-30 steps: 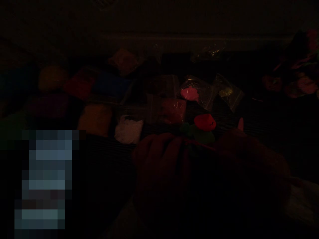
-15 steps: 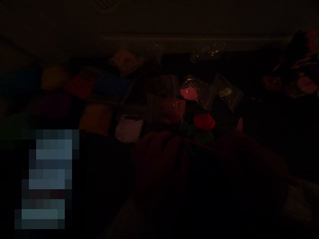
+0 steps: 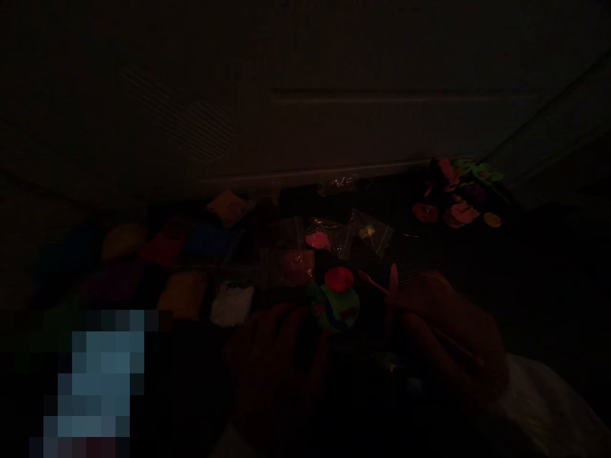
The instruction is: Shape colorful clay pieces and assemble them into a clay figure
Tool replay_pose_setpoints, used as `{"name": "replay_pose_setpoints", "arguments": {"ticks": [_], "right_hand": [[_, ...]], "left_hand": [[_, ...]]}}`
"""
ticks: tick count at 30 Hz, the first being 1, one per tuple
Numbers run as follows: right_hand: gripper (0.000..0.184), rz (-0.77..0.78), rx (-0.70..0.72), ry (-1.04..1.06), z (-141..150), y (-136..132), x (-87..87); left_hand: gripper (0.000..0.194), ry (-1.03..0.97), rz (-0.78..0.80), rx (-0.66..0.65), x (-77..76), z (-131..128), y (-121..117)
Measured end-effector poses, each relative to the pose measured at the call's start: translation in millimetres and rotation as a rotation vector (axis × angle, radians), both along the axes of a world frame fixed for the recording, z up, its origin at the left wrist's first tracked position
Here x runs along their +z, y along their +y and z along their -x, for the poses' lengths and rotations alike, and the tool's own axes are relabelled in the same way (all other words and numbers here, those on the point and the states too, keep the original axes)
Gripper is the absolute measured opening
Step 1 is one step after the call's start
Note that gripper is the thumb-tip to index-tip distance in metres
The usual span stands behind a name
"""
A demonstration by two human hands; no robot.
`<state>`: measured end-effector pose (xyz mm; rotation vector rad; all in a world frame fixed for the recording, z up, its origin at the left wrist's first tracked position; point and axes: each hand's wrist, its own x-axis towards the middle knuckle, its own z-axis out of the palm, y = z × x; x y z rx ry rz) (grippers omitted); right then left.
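Observation:
The scene is very dark. A green clay figure [image 3: 347, 304] with a red round top [image 3: 338, 278] and blue and dark red patches is at the fingertips of my left hand [image 3: 272, 356]. The fingers of that hand are bent, with index finger and thumb at the figure's left and lower edge. My right hand [image 3: 453, 331], to the right, is closed around a thin pink modelling tool [image 3: 375, 282] whose tip points toward the figure. A second pink, flat-bladed tool [image 3: 393, 280] stands up beside its fingers.
Bags of coloured clay lie behind and left, among them white clay [image 3: 232, 304], orange clay [image 3: 182, 294], blue clay [image 3: 212, 242], pink clay [image 3: 318, 240] and yellow clay [image 3: 368, 233]. Colourful clay pieces [image 3: 463, 213] are heaped at the back right, before a wall [image 3: 382, 133]. A blurred-out patch covers the lower left.
The view has tilted up and shifted right. My right hand has drawn back from the figure, so its green body and the pink tools now show. My left hand stays beside the figure.

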<state>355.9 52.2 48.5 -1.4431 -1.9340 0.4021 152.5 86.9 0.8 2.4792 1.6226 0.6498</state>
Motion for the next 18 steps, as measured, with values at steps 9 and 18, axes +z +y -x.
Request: {"name": "replay_pose_setpoints", "arguments": {"ticks": [9, 18], "right_hand": [[0.034, 0.144, -0.203, -0.502, -73.8, -31.8, -41.3], [0.034, 0.148, -0.293, -0.431, -73.9, -29.4, -55.6]], "left_hand": [[0.030, 0.080, -0.075, -0.068, -14.5, 9.1, 6.8], [0.038, 0.127, -0.124, -0.067, -22.3, 13.4, 11.6]]}}
